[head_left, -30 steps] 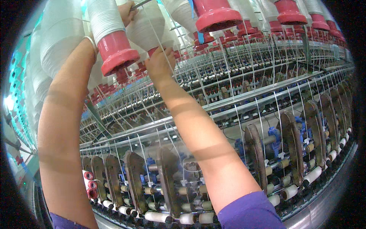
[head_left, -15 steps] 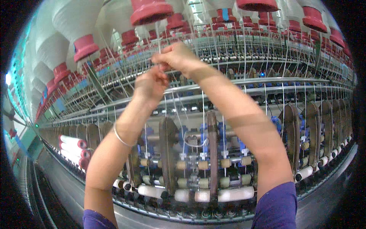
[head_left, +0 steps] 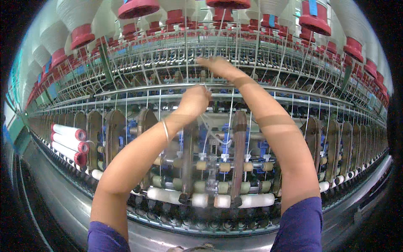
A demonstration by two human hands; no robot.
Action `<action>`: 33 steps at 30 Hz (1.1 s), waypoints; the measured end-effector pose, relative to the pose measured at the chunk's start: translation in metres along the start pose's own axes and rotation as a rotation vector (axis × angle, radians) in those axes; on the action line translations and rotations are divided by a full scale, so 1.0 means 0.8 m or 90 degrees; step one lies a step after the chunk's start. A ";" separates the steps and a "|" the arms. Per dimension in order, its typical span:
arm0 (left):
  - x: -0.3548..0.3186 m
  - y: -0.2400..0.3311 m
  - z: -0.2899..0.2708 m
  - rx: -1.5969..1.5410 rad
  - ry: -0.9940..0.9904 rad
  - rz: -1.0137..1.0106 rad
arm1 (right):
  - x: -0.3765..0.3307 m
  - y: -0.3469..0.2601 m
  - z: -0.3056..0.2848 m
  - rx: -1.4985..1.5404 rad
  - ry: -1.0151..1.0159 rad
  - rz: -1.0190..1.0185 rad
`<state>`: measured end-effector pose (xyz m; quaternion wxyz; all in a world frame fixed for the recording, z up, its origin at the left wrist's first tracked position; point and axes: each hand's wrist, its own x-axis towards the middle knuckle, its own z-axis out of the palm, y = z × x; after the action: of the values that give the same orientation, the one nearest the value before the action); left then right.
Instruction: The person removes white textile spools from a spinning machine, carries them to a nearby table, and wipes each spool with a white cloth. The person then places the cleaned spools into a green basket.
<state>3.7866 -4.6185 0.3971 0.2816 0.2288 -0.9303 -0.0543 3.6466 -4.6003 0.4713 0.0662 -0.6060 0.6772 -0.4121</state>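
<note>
My left hand (head_left: 195,101), a light bangle on its wrist, is closed in front of the long metal rails. Its fingers pinch a white roving strand (head_left: 208,89), whose loose length seems to hang below it and curl by the blue parts. Higher and to the right, my right hand (head_left: 219,68) reaches forward, its fingers stretched out leftward and somewhat blurred. Beside it, a pale strand (head_left: 221,35) runs down from a roving bobbin with a red base (head_left: 228,3). Whether the right fingers touch that strand is hard to see.
Rows of hanging bobbins with red bases (head_left: 138,8) fill the top. Dark upright arms (head_left: 240,147) and white rollers (head_left: 257,200) line the spinning frame. Several white tubes with red ends (head_left: 67,145) lie at left. A metal ledge (head_left: 168,239) runs along the front.
My hands were together and have come apart. The left has moved right and lower; the right has shifted to the right. The view has turned a little, so the machine appears shifted.
</note>
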 end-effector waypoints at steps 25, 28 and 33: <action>-0.210 0.018 -0.074 -1.033 0.135 -0.112 | -0.229 -0.068 0.074 0.856 -0.178 0.144; -0.201 0.014 -0.068 -1.088 0.050 -0.267 | -0.243 -0.078 0.082 0.716 -0.070 0.078; -0.192 -0.006 -0.062 -0.840 -0.239 -0.116 | -0.263 -0.073 0.100 0.610 0.130 0.196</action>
<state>3.9290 -4.5516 0.3607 0.1906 0.0737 -0.7128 -0.6710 3.7923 -4.4501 0.3705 0.3298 -0.3574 0.4965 -0.7190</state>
